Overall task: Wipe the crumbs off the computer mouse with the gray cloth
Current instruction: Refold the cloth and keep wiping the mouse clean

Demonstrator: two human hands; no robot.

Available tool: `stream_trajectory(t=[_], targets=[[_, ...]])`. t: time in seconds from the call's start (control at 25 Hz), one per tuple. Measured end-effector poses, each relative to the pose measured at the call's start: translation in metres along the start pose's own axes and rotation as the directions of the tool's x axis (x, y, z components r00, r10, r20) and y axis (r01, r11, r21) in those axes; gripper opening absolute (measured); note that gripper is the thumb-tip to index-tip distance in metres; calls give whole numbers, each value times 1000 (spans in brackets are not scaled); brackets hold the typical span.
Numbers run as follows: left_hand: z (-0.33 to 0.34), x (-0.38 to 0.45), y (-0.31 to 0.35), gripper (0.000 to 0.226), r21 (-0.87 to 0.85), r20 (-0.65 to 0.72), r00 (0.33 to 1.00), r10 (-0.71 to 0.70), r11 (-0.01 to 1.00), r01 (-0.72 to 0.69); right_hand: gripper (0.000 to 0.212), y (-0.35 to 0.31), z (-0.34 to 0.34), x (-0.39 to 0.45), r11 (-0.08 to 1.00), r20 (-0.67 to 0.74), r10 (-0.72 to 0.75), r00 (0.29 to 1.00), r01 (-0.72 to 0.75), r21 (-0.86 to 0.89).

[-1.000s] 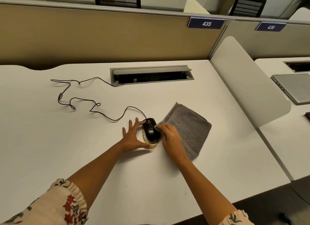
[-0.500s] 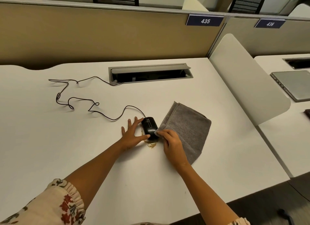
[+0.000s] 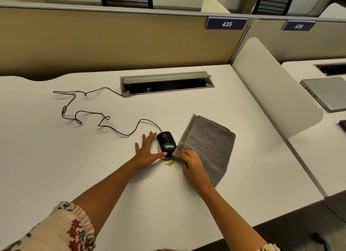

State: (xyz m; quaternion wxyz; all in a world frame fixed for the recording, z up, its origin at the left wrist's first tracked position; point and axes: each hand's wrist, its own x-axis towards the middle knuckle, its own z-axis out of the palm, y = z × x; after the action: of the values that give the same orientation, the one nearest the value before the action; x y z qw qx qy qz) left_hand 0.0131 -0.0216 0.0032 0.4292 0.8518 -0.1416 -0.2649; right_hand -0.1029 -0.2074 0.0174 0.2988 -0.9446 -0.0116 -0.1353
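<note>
Black computer mouse (image 3: pixel 166 143) on white desk (image 3: pixel 56 157), crumbs (image 3: pixel 169 163) at its near end. L hand (image 3: pixel 148 151): fingers spread flat on desk, thumb against mouse's near end. R hand (image 3: pixel 192 163): fingers pinching corner of folded gray cloth (image 3: pixel 207 144), corner touching mouse's rt side; rest of cloth flat on desk.

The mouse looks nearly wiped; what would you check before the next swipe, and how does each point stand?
1. Mouse steadied by left hand: ok.
2. Right hand has a grip on the gray cloth corner: ok.
3. Cloth corner touching the mouse: ok.
4. Mouse top free of crumbs: cannot tell.
5. Desk clean: not ok, crumbs lie beside the mouse.
6. Cable clear of the hands: ok.
</note>
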Motion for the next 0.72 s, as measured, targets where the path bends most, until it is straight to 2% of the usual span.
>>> stream_trajectory(t=[0.08,0.24,0.32,0.48,0.56,0.72], targets=[[1,1,-2,83,-4,-3,1000,10,1000,-10,25,5,1,-8,1000,32,-3,999,4,-15],[1,2,-4,72,-15,-10,1000,20,1000,-20,24,0,-6,3,997,-82,51,995,-47,57],[2,2,-4,72,0,-18,1000,23,1000,-23,23,-7,-6,12,996,-97,39,995,-31,80],[2,2,-5,72,-10,-20,1000,23,1000,-23,24,-4,5,-2,999,19,11,1000,-12,31],[2,3,-7,73,-14,-19,999,30,999,-30,24,0,3,-12,1000,29,7,1000,-7,20],[2,3,-8,73,-14,-18,999,31,999,-31,23,-6,-5,6,995,-108,53,993,-44,85]])
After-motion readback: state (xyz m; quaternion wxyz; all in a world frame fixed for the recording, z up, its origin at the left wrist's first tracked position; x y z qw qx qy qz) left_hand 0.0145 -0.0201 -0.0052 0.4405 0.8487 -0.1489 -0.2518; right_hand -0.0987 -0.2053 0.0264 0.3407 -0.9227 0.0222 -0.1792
